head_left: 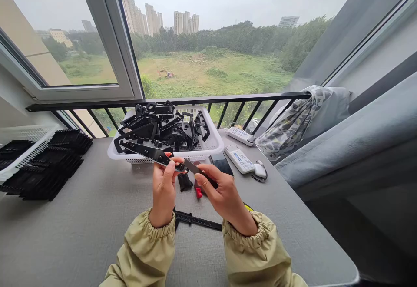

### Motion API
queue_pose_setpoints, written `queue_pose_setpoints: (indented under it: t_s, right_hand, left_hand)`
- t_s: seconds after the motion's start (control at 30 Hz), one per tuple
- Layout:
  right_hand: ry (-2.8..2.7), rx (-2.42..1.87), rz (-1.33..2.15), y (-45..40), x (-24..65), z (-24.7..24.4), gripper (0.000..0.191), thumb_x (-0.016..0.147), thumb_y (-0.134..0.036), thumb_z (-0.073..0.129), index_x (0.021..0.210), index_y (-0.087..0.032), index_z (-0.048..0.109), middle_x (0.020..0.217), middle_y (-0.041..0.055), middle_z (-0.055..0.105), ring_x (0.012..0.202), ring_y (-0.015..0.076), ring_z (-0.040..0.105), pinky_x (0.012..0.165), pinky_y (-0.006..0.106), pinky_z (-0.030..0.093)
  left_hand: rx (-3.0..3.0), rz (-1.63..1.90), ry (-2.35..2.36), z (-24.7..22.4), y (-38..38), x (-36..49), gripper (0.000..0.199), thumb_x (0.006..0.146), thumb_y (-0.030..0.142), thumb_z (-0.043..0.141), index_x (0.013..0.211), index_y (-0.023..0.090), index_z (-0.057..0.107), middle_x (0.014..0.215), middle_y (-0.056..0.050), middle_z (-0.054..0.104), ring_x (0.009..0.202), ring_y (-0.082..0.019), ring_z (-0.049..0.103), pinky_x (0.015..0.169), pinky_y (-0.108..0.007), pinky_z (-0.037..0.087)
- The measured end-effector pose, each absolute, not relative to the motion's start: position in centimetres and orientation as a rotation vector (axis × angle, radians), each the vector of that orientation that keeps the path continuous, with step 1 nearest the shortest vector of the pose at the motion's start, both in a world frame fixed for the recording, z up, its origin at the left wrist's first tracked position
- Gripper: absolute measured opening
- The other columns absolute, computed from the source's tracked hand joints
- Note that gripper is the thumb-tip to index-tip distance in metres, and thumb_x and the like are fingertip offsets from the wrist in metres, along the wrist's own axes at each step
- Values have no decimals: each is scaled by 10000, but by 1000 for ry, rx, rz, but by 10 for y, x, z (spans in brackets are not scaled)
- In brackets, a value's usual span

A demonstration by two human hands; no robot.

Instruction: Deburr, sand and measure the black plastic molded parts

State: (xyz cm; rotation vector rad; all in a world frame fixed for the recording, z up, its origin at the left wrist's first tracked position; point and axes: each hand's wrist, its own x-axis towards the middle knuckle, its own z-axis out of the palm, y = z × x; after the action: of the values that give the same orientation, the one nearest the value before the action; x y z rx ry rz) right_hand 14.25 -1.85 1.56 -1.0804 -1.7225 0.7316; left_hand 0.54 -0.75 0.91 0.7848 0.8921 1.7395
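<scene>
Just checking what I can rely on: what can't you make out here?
All in the head view:
Where the black plastic part meets the dark strip: the left hand and right hand cover the join.
The red object below the hands: the right hand partly hides it.
Lower pieces in the white plastic basket: hidden by the black parts heaped on top.
The black stacks on the left: cut off by the picture's left edge.

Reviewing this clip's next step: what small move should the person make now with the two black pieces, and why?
Probably the right hand should ease the slim dark strip into line with the long black plastic part in the left hand. Their ends meet at the fingertips but do not look seated, though the fingers hide exactly how they join.
</scene>
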Motion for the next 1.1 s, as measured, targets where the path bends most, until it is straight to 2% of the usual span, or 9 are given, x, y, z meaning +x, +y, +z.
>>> queue_pose_setpoints:
  t_s: [0.13, 0.3, 0.47, 0.6, 0.7, 0.8, 0.93, 1.1]
  right_hand:
    - [-1854, -1117, 558, -21, 143, 18, 206, 911, -309, 517, 981, -170, 652, 694, 10, 664, 536, 113, 539, 521, 220, 408]
    - [-1811, -1157, 506, -20, 145, 19, 206, 921, -289, 502, 1002, -172, 651, 827, 35, 712, 630, 130, 610, 597, 217, 460]
    - [-1871, -1138, 525, -21, 147, 19, 219, 916, -318, 517, 1001, -177, 662, 719, 11, 687, 539, 119, 558, 529, 219, 430]
    - [-1850, -1166, 540, -21, 147, 19, 238, 923, -338, 502, 1011, -186, 663, 731, 28, 693, 562, 135, 571, 535, 235, 435]
    - [-1873, -1148, 569, -21, 147, 19, 230, 913, -340, 518, 1004, -189, 666, 721, 27, 695, 553, 135, 567, 537, 241, 434]
    - [-1817, -1164, 591, -19, 148, 19, 221, 905, -332, 526, 994, -186, 667, 722, 28, 693, 565, 136, 573, 552, 241, 442]
    - [-1694, -1131, 697, -16, 150, 19, 242, 910, -343, 513, 1003, -166, 648, 716, 30, 675, 584, 139, 579, 558, 242, 449]
    - [-1692, -1016, 833, -18, 145, 18, 287, 932, -369, 481, 1089, -176, 624, 718, 21, 653, 595, 128, 567, 548, 235, 443]
  left_hand:
    - [910, 1732, 918, 4, -7, 5, 258, 853, 350, 584, 1059, 225, 495, 863, -13, 672, 794, -143, 635, 685, -263, 515]
    - [982, 1752, 952, 1, -6, 4, 280, 855, 369, 578, 1075, 231, 473, 872, -13, 664, 815, -144, 613, 688, -264, 502]
    - [999, 1738, 960, 3, -7, 5, 279, 848, 381, 590, 1058, 234, 481, 879, -7, 662, 834, -142, 613, 786, -283, 480]
    - [967, 1728, 958, 6, -9, 6, 287, 839, 386, 604, 1058, 240, 492, 895, -13, 659, 846, -155, 620, 777, -285, 472]
    - [967, 1732, 941, 5, -8, 6, 289, 831, 386, 617, 1048, 234, 501, 887, -11, 660, 863, -158, 620, 844, -306, 455]
    - [943, 1747, 921, 6, -8, 5, 282, 832, 365, 623, 1051, 228, 508, 880, -6, 663, 861, -140, 605, 855, -289, 441]
    - [843, 1717, 802, 11, -10, 2, 298, 799, 320, 667, 1044, 219, 532, 838, -3, 654, 816, -122, 588, 754, -240, 453]
    - [750, 1577, 619, 17, -14, -1, 369, 694, 199, 752, 1020, 207, 580, 835, 6, 614, 822, -113, 584, 814, -240, 468]
